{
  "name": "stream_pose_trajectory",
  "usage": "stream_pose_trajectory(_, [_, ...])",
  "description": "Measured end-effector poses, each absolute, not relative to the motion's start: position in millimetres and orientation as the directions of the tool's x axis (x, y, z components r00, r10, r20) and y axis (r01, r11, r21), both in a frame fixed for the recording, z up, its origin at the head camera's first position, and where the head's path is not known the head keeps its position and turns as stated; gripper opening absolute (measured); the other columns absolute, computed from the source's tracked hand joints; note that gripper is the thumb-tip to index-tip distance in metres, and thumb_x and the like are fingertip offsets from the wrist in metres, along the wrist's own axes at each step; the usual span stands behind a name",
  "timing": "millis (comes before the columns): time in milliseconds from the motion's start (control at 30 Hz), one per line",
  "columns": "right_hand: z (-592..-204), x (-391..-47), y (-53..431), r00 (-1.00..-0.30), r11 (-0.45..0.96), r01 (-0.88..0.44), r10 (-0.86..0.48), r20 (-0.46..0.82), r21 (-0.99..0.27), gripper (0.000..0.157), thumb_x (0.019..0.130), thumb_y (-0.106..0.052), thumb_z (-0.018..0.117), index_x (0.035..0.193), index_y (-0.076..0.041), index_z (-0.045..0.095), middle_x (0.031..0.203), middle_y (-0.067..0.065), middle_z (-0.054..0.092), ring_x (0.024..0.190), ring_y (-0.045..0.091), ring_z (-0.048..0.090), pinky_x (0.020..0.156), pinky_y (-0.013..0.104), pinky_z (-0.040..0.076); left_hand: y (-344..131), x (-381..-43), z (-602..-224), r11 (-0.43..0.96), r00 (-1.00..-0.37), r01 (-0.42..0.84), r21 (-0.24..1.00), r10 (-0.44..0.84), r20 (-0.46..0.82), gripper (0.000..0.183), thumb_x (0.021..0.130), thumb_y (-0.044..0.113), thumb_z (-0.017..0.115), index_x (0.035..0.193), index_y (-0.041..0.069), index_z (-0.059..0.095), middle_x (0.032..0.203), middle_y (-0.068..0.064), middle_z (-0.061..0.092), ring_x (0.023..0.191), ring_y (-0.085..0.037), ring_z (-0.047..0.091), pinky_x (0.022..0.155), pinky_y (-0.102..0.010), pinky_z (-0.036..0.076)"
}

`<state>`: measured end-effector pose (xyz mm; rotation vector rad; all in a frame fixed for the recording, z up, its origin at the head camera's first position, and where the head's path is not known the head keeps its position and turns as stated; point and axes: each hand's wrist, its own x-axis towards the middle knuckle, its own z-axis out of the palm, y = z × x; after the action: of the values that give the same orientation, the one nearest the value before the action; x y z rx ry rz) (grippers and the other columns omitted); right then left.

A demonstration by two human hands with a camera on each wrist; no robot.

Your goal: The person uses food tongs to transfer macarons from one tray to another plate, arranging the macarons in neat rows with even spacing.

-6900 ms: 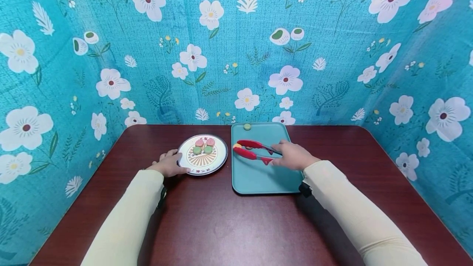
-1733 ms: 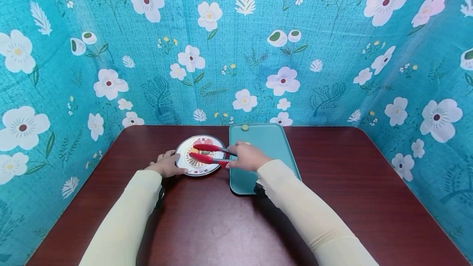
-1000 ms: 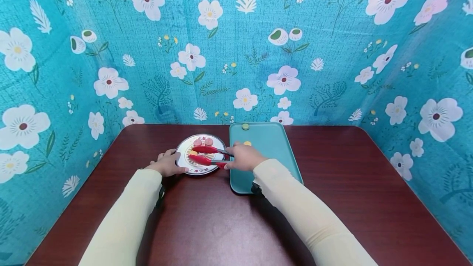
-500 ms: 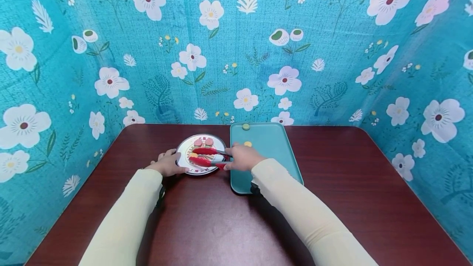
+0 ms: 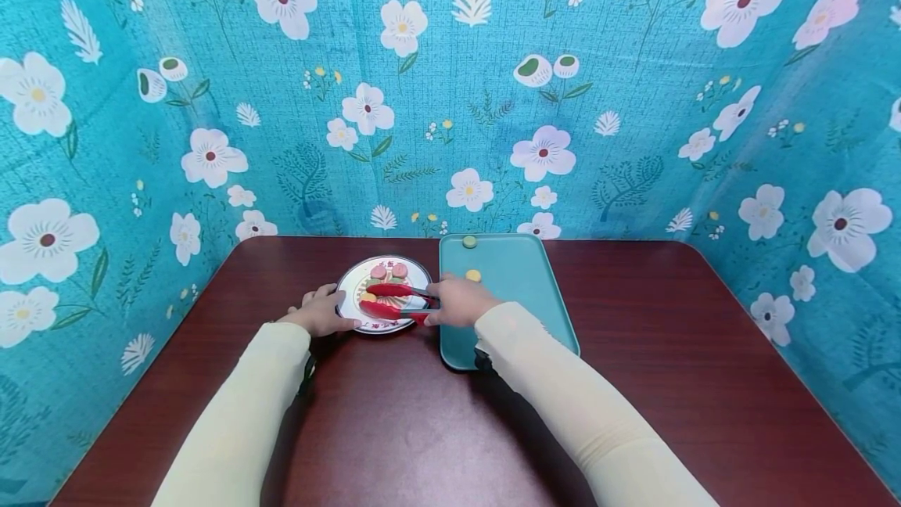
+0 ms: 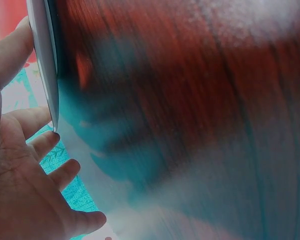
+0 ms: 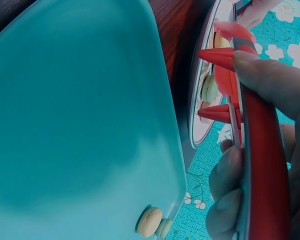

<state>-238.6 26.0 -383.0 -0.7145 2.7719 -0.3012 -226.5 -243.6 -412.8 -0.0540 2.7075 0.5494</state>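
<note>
My left hand [image 5: 324,313] rests at the left rim of a white patterned plate [image 5: 349,285]. In the left wrist view, thumb and forefinger touch the rim while the other fingers are spread. My right hand [image 5: 461,301] grips red-and-grey tongs [image 5: 389,309] above the plate, reaching in from the right. A yellow macaron [image 5: 368,298] sits between the red tips on the plate's left half. Behind the tongs lie two pink macarons [image 5: 400,271]. A green macaron [image 7: 209,89] shows in the right wrist view; in the head view the tongs mostly cover the green ones.
A teal tray [image 5: 521,280] stands right of the plate, under my right hand and forearm. On it are a yellow macaron [image 5: 473,276] and a green macaron [image 5: 469,242] near its back left corner. A flowered blue cloth [image 5: 450,116] surrounds the dark wooden table [image 5: 408,429].
The tongs have carried the yellow macaron left from the tray to the plate. Over the last second they shifted slightly toward the plate's front. My left hand has stayed at the rim.
</note>
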Motion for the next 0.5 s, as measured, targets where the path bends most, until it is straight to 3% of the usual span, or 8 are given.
stream_pose_trajectory(500, [-381.1, -236.6, 22.1, -0.854, 0.869, -0.420, -0.476, -0.210, -0.262, 0.063, 0.085, -0.042, 0.073, 0.139, -0.015, 0.054, 0.123, 0.007, 0.056, 0.097, 0.017, 0.053, 0.082, 0.034, 0.051, -242.7, -224.0, -409.7, 0.923, -0.928, -0.109, 0.370, 0.040, -0.371, 0.089, 0.081, 0.039, 0.074, 0.149, 0.001, 0.030, 0.153, -0.026, 0.019, 0.135, -0.049, 0.017, 0.104, -0.071, 0.019])
